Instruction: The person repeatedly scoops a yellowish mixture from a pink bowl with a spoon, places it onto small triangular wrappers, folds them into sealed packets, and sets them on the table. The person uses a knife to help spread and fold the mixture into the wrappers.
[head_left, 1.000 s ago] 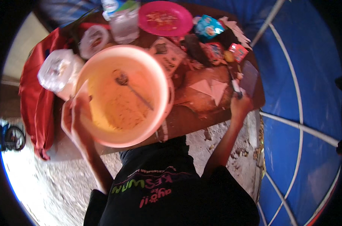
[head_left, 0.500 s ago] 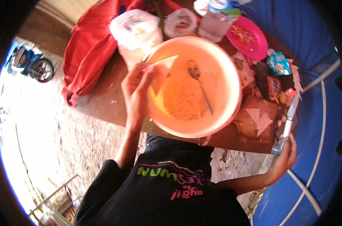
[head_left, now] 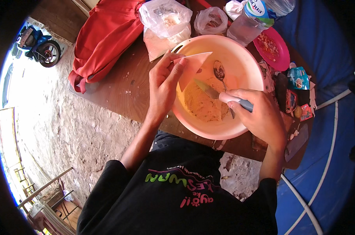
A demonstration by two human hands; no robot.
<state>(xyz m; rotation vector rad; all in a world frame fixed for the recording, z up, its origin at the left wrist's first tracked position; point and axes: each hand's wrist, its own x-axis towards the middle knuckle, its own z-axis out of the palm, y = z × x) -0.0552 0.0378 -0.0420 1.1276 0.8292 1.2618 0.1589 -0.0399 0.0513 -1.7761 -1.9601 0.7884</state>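
Observation:
My left hand [head_left: 161, 82] pinches a pale triangular wrapper sheet [head_left: 195, 64] at its edge, above the left part of a large pale pink bowl [head_left: 257, 74]. My right hand [head_left: 261, 111] is closed round the light and grey handle of a knife [head_left: 211, 91]. Its blade points left over the yellowish-orange mixture [head_left: 203, 107] in the bowl, near the wrapper's lower end. Whether the blade touches the mixture I cannot tell. A metal spoon [head_left: 219, 70] lies in the bowl, its handle partly behind the knife and my right hand.
Beyond the bowl stand plastic bags [head_left: 165, 19] and a clear water bottle [head_left: 246, 29]. A bright pink plate [head_left: 281, 58] of chopped food sits at the far right. Small packets [head_left: 298, 78] lie below it. A red cloth bag [head_left: 107, 43] covers the table's [head_left: 118, 92] far left.
My right hand has brought the knife from the table's right edge to over the bowl. My left hand still holds the wrapper. The whole view has shifted slightly.

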